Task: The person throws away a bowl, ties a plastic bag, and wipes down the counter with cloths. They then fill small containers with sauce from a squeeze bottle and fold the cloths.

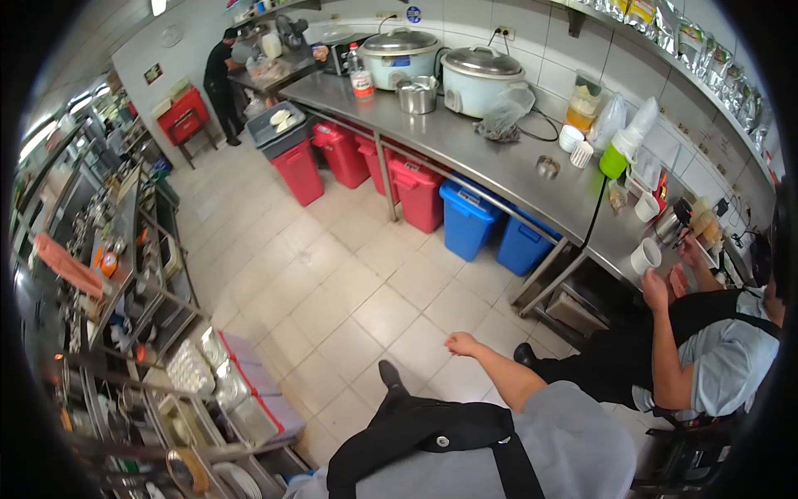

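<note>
My right hand (461, 343) hangs over the tiled floor (386, 312), in front of my apron and grey shirt. Its fingers are curled closed, and nothing shows in them. It touches no object. One of my dark shoes (392, 376) is on the tiles to its left. The hand is nearest to the dark-clad leg of a seated co-worker. My left hand is out of view.
A steel counter (499, 162) with cookers runs along the wall, red bins (416, 193) and blue bins (470, 218) beneath. At right sits a co-worker (719, 349), hands near a white cup (646, 256). Racks (179, 291) line the left; another person (218, 83) stands far back.
</note>
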Action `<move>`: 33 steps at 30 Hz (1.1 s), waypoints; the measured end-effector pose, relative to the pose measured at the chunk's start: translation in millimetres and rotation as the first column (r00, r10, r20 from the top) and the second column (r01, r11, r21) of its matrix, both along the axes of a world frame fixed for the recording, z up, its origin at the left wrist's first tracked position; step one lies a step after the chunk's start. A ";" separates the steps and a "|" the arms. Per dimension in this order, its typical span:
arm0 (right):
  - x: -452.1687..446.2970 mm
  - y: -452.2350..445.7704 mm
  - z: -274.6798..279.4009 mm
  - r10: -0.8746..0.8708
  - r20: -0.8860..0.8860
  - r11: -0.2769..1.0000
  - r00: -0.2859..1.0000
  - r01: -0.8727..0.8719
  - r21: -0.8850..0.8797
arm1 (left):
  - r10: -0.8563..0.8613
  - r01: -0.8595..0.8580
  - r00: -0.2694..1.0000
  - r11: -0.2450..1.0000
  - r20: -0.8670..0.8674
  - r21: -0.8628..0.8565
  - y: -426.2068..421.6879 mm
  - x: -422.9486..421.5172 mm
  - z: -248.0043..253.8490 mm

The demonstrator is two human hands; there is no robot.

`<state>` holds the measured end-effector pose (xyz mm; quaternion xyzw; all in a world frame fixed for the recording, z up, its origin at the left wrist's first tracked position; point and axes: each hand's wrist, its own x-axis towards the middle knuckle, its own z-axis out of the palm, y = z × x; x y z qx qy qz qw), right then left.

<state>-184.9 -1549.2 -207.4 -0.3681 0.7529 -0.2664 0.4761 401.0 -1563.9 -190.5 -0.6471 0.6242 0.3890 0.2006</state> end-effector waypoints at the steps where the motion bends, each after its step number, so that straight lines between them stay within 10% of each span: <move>1: -5.5 -22.9 12.4 0.036 -0.015 0.999 0.999 -0.037 -0.033 | -0.002 0.002 0.999 1.000 0.032 0.011 -15.7 -3.7 2.8; 12: -130.6 -45.1 97.7 -0.458 0.131 0.885 0.879 0.465 -0.025 | -0.138 0.106 0.985 0.955 -0.099 -0.277 -422.7 -194.5 -10.1; 13: -149.1 -37.6 94.3 -0.498 0.200 0.852 0.844 0.519 -0.071 | -0.568 0.600 0.800 0.745 0.195 -0.291 -478.5 -238.9 -16.9; 14: -166.3 -33.2 101.6 -0.555 0.194 0.812 0.809 0.577 -0.086 | -0.085 -0.052 0.925 0.936 -0.369 -0.348 -513.6 -288.9 -17.9; 16: -215.9 -27.5 115.2 -0.643 0.179 0.726 0.745 0.667 -0.165 | -0.406 0.204 0.856 0.834 -0.320 -0.513 -575.8 -394.7 10.0; 23: -412.8 -59.6 188.6 -0.852 -0.096 0.480 0.515 0.696 -0.534 | -0.623 0.210 0.457 0.769 -0.634 -0.604 -530.6 -624.4 111.9; 28: -507.5 -135.2 261.9 -0.832 -0.202 0.515 0.518 0.582 -0.630 | -0.529 0.406 0.708 0.847 -0.468 -0.344 -475.7 -556.7 30.3; 33: -570.4 -236.5 296.7 -0.794 -0.283 0.551 0.538 0.441 -0.709 | -0.343 0.344 0.936 0.939 0.075 -0.007 -406.8 -386.2 14.8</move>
